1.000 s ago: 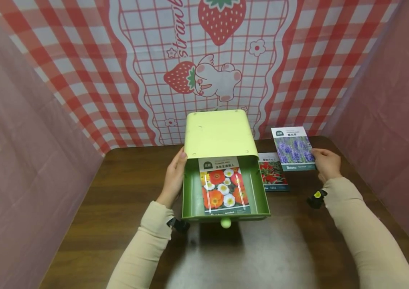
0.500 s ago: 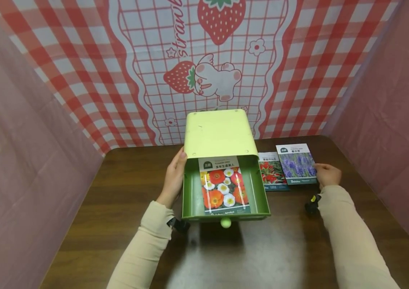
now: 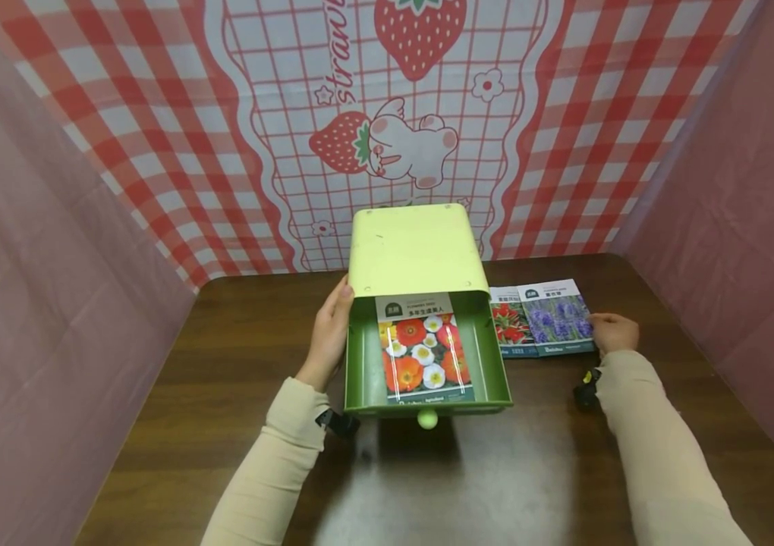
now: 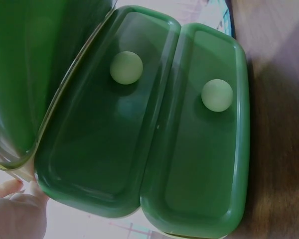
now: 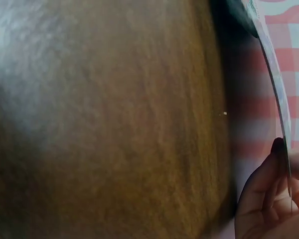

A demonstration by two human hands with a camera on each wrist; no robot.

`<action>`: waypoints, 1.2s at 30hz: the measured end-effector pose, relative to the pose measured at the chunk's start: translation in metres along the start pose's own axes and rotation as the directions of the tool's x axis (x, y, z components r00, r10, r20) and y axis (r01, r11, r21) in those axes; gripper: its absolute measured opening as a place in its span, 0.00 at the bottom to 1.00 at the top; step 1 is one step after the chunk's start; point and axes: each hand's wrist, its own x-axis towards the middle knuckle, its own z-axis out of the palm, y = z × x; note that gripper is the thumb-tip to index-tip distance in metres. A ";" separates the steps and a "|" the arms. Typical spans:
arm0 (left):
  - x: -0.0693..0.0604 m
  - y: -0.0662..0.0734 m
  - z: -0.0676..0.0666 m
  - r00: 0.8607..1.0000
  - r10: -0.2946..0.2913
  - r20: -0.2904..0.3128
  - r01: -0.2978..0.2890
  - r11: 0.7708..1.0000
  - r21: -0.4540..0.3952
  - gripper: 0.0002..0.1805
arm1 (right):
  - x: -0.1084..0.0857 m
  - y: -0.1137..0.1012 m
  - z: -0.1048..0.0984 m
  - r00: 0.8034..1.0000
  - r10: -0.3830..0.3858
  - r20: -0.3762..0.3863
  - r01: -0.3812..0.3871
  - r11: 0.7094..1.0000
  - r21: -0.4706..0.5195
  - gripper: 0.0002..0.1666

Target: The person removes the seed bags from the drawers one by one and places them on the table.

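A small drawer cabinet (image 3: 417, 250) with a pale yellow-green top stands in the middle of the table; its top green drawer (image 3: 492, 371) is pulled out. Inside lies a seed packet (image 3: 421, 353) with orange and white poppies. My left hand (image 3: 327, 337) rests along the cabinet's left side, fingers extended and partly hidden. With thumb and fingers, my right hand (image 3: 615, 334) pinches the right edge of a lavender seed packet (image 3: 558, 318). It overlaps a seed packet with red flowers (image 3: 510, 322), partly hidden beside the cabinet. The right wrist view shows the lavender packet (image 5: 276, 84) edge-on.
Two lower drawers (image 4: 104, 149) with round knobs are closed in the left wrist view. The brown wooden table (image 3: 223, 394) extends around the cabinet. A red-and-white checked strawberry cloth (image 3: 175, 152) hangs behind, with pink cloth (image 3: 735, 250) at both sides.
My right hand has lowered the lavender packet and brought it slightly left, so it now overlaps the red-flower packet. My left hand and the cabinet have stayed in place.
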 end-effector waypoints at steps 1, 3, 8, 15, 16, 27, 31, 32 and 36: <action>0.000 0.001 0.000 1.000 -0.002 -0.002 0.002 1.000 0.001 0.28 | 0.001 0.001 0.001 1.000 -0.011 -0.003 0.011 1.000 -0.019 0.22; -0.001 0.002 0.000 1.000 -0.003 -0.006 0.003 1.000 0.006 0.28 | 0.001 0.001 0.002 0.999 -0.033 -0.010 0.033 0.998 -0.057 0.23; -0.002 0.002 0.000 1.000 -0.012 -0.018 0.012 1.000 0.008 0.28 | -0.001 0.002 0.002 0.998 -0.065 0.009 0.065 0.985 -0.160 0.27; -0.001 0.002 0.001 1.000 -0.009 -0.022 0.009 1.000 0.006 0.28 | -0.012 -0.006 -0.003 0.993 -0.099 0.061 0.113 0.951 -0.288 0.32; -0.001 0.002 0.000 1.000 -0.012 -0.020 0.012 1.000 0.004 0.28 | -0.013 -0.007 -0.003 0.993 -0.100 0.066 0.116 0.945 -0.306 0.32; -0.002 0.003 0.000 1.000 -0.020 -0.009 0.020 1.000 -0.004 0.28 | -0.007 -0.008 -0.001 0.997 -0.054 0.057 0.073 0.900 -0.429 0.40; -0.002 0.004 0.000 1.000 -0.023 -0.008 0.023 1.000 -0.005 0.28 | -0.007 -0.009 -0.001 0.996 -0.055 0.070 0.080 0.895 -0.439 0.41; -0.002 0.004 0.000 1.000 -0.023 -0.009 0.023 1.000 -0.004 0.28 | -0.008 -0.009 -0.001 0.996 -0.056 0.074 0.083 0.895 -0.438 0.40; -0.002 0.004 0.000 1.000 -0.024 -0.012 0.024 1.000 -0.003 0.28 | -0.011 -0.012 -0.003 0.995 -0.068 0.075 0.093 0.900 -0.427 0.38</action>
